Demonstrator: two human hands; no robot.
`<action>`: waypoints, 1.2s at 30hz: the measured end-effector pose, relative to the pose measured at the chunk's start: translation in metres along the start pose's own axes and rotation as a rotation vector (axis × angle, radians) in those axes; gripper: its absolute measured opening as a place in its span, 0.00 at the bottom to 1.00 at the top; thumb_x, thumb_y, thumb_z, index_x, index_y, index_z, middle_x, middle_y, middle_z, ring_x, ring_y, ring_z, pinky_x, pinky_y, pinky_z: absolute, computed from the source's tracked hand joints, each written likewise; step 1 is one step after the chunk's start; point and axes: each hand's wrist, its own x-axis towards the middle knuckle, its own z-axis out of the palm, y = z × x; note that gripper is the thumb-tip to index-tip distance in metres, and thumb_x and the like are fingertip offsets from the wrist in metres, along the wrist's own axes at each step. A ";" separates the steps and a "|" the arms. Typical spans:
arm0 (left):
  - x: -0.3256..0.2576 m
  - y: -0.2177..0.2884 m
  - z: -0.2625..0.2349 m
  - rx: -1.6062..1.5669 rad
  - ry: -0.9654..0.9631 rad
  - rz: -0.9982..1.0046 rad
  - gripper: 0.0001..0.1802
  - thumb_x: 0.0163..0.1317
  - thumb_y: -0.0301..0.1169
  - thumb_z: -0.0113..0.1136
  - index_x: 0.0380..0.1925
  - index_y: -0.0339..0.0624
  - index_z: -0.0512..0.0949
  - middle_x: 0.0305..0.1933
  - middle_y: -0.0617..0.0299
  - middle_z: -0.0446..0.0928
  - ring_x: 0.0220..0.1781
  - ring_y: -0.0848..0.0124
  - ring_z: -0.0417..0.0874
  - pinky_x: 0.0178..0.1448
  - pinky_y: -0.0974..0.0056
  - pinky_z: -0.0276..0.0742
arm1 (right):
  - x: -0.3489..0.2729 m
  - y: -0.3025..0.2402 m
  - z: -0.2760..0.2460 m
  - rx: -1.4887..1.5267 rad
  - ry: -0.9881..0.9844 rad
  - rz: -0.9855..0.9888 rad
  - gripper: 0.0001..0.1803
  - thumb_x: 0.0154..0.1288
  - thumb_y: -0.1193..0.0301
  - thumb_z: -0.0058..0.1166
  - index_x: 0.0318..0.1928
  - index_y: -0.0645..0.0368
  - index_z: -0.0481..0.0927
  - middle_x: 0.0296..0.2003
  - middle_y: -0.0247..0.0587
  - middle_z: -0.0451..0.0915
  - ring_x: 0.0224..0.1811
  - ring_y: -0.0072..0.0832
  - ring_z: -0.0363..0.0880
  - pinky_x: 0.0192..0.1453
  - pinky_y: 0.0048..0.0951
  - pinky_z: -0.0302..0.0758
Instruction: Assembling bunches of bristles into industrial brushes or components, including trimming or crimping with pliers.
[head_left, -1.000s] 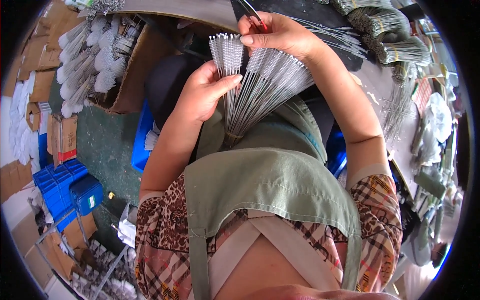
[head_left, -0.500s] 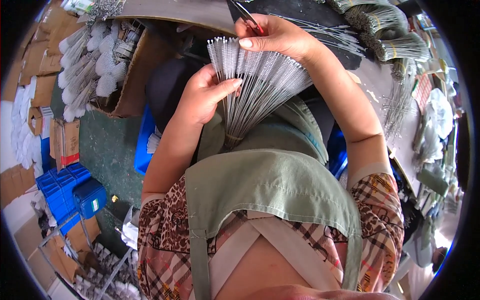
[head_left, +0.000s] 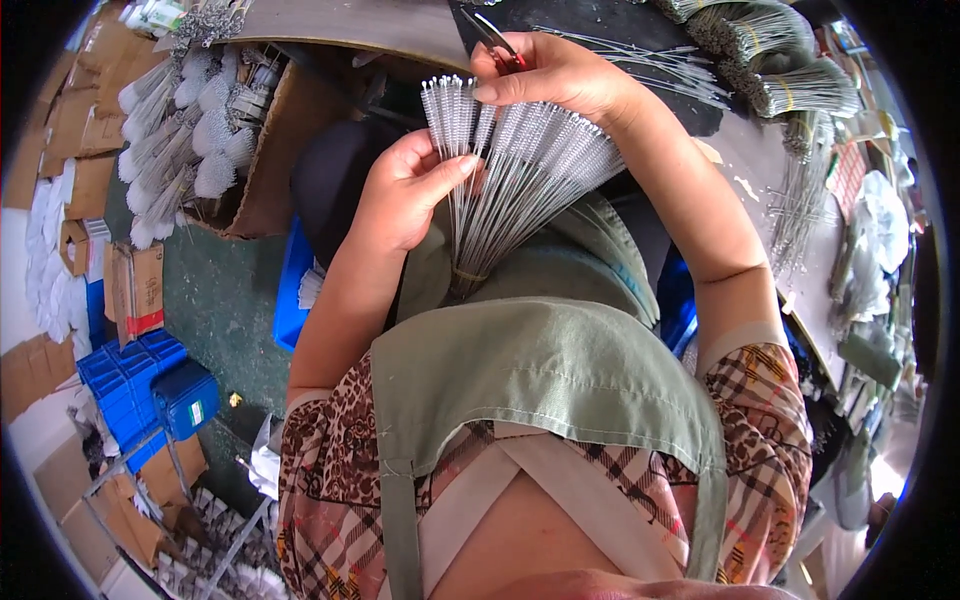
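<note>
A fanned bundle of thin wire brushes [head_left: 545, 160] with pale bristles stands in front of my apron, its wire stems gathered and tied at the bottom. My left hand [head_left: 415, 190] is closed round the left side of the fan, thumb across the stems. Above the bristle tips, my right hand [head_left: 565, 78] grips a small red-handled cutting tool [head_left: 497, 42], perhaps scissors, with dark blades pointing up and left. The right thumb presses at the brush tips, beside a narrow gap in the fan. Its other fingers are partly hidden behind the tool and brushes.
Loose wire brushes [head_left: 665, 70] lie on the dark tabletop beyond my right hand. Tied wire bundles [head_left: 790, 75] are piled at far right. At left, a cardboard box [head_left: 268, 150] holds many brush bundles; blue crates [head_left: 125, 380] stand on the green floor.
A gap has widened between the leftmost brushes and the rest, with a brush or two apart near my right thumb. Both hands stay nearly in place; the view has shifted slightly.
</note>
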 end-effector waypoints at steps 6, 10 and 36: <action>-0.001 -0.002 0.000 -0.047 0.074 -0.004 0.10 0.59 0.21 0.58 0.41 0.34 0.74 0.38 0.61 0.79 0.37 0.76 0.78 0.44 0.69 0.76 | -0.001 -0.005 0.003 0.046 0.000 0.013 0.09 0.53 0.76 0.55 0.37 0.58 0.74 0.31 0.29 0.75 0.36 0.17 0.71 0.46 0.19 0.68; 0.001 -0.004 -0.002 -0.001 0.040 0.009 0.10 0.59 0.21 0.59 0.42 0.35 0.74 0.38 0.62 0.78 0.37 0.76 0.78 0.45 0.69 0.75 | -0.003 -0.006 0.003 0.038 -0.011 -0.003 0.09 0.54 0.75 0.55 0.37 0.58 0.74 0.32 0.29 0.75 0.37 0.17 0.71 0.45 0.18 0.66; -0.004 -0.003 0.003 0.009 0.123 -0.026 0.09 0.64 0.25 0.54 0.42 0.33 0.76 0.37 0.61 0.79 0.37 0.77 0.79 0.39 0.71 0.77 | 0.002 -0.002 0.004 -0.011 0.032 0.042 0.13 0.56 0.65 0.64 0.36 0.58 0.76 0.30 0.29 0.77 0.35 0.18 0.74 0.47 0.21 0.70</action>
